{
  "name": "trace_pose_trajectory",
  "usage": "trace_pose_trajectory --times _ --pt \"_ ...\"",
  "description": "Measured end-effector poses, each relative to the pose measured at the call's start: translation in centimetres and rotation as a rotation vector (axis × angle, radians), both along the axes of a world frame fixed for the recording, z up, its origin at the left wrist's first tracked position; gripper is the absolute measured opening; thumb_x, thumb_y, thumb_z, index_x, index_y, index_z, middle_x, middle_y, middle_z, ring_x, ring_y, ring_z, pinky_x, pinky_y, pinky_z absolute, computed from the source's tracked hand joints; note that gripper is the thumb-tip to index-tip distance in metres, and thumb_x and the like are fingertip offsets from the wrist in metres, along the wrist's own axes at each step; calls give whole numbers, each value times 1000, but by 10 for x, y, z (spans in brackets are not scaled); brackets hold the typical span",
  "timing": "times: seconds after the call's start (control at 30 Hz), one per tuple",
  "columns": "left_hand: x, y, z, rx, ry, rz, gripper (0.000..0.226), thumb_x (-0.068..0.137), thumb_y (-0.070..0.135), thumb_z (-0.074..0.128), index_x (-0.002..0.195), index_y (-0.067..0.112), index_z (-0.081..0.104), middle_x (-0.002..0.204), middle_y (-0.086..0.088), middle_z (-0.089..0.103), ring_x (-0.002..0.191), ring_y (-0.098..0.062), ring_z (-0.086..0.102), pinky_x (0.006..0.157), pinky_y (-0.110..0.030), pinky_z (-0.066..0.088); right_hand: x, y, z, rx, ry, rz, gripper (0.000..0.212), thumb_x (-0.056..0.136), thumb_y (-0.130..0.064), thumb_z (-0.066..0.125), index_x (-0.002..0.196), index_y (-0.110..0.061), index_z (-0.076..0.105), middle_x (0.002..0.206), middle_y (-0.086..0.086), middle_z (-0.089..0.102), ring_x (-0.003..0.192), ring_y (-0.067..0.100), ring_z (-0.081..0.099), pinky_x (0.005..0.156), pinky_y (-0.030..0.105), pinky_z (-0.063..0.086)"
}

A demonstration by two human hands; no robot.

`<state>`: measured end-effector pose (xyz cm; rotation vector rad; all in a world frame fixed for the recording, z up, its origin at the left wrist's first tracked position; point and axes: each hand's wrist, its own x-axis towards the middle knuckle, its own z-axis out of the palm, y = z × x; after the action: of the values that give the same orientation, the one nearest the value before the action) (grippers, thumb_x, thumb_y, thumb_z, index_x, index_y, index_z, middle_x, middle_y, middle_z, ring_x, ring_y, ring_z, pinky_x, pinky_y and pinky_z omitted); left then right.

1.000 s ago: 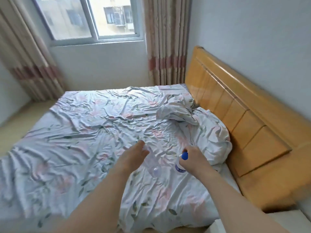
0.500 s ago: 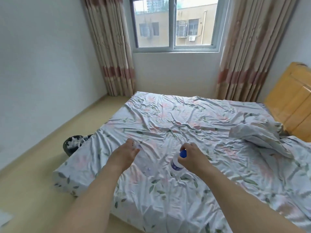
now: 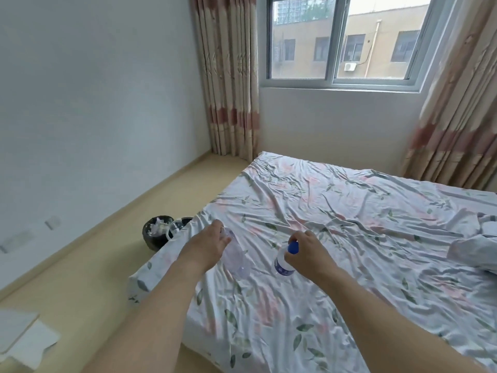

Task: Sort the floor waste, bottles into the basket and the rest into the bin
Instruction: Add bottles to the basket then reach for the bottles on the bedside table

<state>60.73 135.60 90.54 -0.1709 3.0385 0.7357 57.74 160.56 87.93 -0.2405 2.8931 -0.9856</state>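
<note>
My left hand grips a clear plastic bottle that hangs below my fingers, above the bed. My right hand holds a second bottle with a blue cap and a blue label, gripped near its top. On the floor past the bed's near corner stands a black bin with white crumpled waste inside. Right beside it a second dark container is partly hidden by the bed corner; something clear shows in it.
A bed with a crumpled floral sheet fills the right side. The beige floor runs along the white wall at left. White paper sheets lie on the floor at lower left. Curtains and a window are at the back.
The view has swung left from the headboard to the foot of the bed, bringing the bin and floor into sight. Both hands keep their bottles in front of me.
</note>
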Motion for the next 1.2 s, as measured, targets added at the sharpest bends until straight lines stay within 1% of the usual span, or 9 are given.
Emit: trace_pose_trajectory --times 0.17,0.3,0.4,0.5,0.6,0.7,0.87,1.03,1.2 --pt "-68 -84 9 -44 3 58 29 99 40 47 116 17 43 106 0 55 96 -24 56 78 -36 42 -78 -85 -3 -45 11 -7 17 86 -20 58 102 -15 56 109 -1 47 85 20 55 75 30 48" --pt "-117 -154 21 -72 39 110 23 98 38 49 104 16 44 97 -1 56 85 -24 55 73 -36 43 -134 -152 4 -80 29 12 17 86 -21 58 103 -17 55 109 0 47 85 21 54 70 28 45" --pt "-142 -198 27 -65 45 149 23 98 38 49 103 16 44 90 1 56 80 -23 55 71 -35 43 -163 -196 8 -83 21 38 19 86 -21 59 104 -17 55 110 -1 46 87 20 54 72 28 44" --pt "-165 -243 22 -81 52 168 22 97 40 49 102 19 43 91 3 58 80 -23 58 72 -35 45 -189 -238 8 -83 12 42 20 86 -20 59 105 -16 56 109 -1 45 87 21 55 71 28 46" --pt "-186 -287 15 -77 50 160 22 99 38 48 106 17 44 93 2 56 82 -24 56 68 -33 40 -215 -284 4 -78 29 40 19 86 -20 60 105 -16 56 108 0 46 83 20 54 66 25 41" --pt "-203 -332 6 -72 36 136 24 99 37 48 107 15 44 96 2 56 83 -23 54 67 -32 38 -232 -331 -3 -82 31 30 19 85 -20 61 103 -16 56 106 0 47 82 20 54 71 29 44" --pt "-235 -437 2 -67 43 120 23 100 37 48 107 16 45 95 2 55 79 -21 54 64 -31 36 -264 -433 -11 -78 32 3 21 84 -19 61 104 -15 56 106 2 47 84 21 54 75 30 45" --pt "-260 -572 12 -56 37 167 21 99 37 49 104 17 45 93 -1 59 80 -22 57 70 -35 46 -288 -559 -4 -95 27 15 24 82 -18 64 105 -14 58 108 2 48 90 21 52 77 26 39" --pt "-291 -673 8 4 71 242 18 100 34 48 104 16 44 91 -2 59 79 -23 56 65 -33 41 -318 -654 -1 -92 62 25 25 82 -18 65 106 -13 58 106 3 49 88 19 51 75 24 38"
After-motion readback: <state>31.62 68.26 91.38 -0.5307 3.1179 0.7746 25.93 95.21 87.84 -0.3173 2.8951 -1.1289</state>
